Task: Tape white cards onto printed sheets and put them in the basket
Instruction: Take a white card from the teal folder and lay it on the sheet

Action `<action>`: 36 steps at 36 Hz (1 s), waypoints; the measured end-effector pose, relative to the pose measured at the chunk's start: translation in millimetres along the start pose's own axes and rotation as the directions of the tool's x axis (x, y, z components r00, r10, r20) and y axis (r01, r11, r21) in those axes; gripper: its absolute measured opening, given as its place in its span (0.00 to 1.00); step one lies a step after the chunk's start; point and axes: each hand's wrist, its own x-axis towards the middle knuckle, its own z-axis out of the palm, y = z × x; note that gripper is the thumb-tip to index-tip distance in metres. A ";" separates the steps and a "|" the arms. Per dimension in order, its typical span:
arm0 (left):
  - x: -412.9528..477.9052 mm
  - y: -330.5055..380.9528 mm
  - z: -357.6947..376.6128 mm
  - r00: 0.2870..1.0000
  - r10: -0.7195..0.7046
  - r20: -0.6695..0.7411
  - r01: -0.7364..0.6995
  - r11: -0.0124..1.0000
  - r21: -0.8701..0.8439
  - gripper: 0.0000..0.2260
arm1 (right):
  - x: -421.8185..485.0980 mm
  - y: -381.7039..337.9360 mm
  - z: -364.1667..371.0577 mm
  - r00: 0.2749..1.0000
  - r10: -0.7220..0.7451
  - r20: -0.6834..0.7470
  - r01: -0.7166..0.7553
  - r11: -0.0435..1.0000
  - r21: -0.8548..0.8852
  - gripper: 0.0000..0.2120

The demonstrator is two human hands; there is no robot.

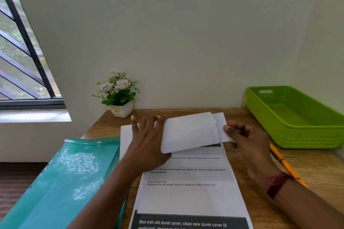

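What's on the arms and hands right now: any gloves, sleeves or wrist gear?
No gloves and no sleeves in view: the left hand, the right hand and both forearms are bare. The right wrist wears a dark red band; the left wrist wears nothing.

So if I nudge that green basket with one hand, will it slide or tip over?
Probably slide: the green basket looks empty and is perforated plastic, so likely light. It sits low and wide on the wooden table, so tipping seems unlikely.
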 end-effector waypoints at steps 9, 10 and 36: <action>0.1 16.8 1.9 0.997 0.047 -0.056 -0.046 0.999 0.012 0.47 | -17.0 -10.5 10.3 0.978 0.182 0.104 -0.188 0.981 0.055 0.21; 0.2 18.1 1.7 0.998 0.047 -0.047 -0.047 0.999 0.015 0.47 | -18.5 -11.2 10.2 0.972 0.195 0.135 -0.206 0.976 0.073 0.20; 9.9 36.9 -26.7 0.981 -0.168 0.094 0.190 0.764 -0.617 0.20 | 10.4 -41.4 11.8 0.970 0.220 0.100 -0.242 0.871 0.428 0.22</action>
